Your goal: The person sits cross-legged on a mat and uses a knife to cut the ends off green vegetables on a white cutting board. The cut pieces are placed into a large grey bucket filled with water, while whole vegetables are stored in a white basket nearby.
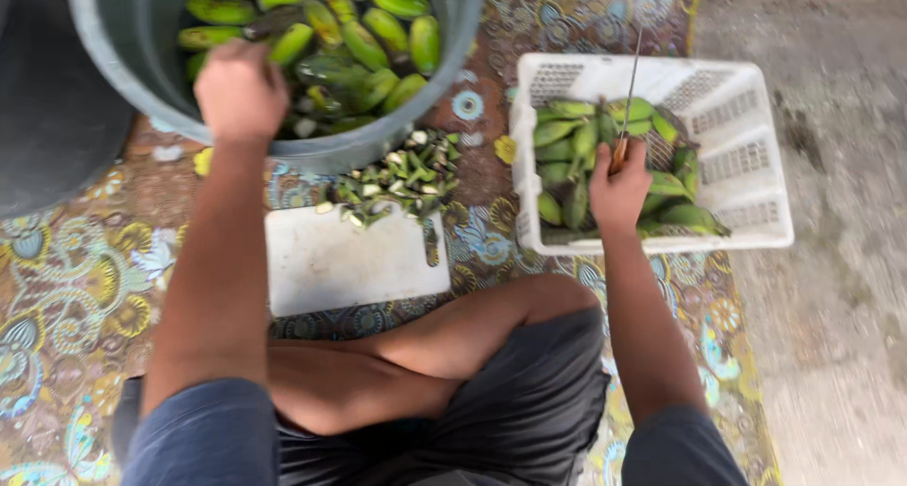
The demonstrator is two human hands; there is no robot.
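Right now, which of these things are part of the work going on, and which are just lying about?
In use:
left hand over the grey tub of green bananas
right hand holding a knife over the white basket
white cutting board
cut ends

Lying about:
patterned mat
concrete floor

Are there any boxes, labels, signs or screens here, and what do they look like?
No labels, signs or screens show.
White basket: right side, boxy plastic with holes, holding green bananas.
Grey tub: top left, round, full of green bananas.
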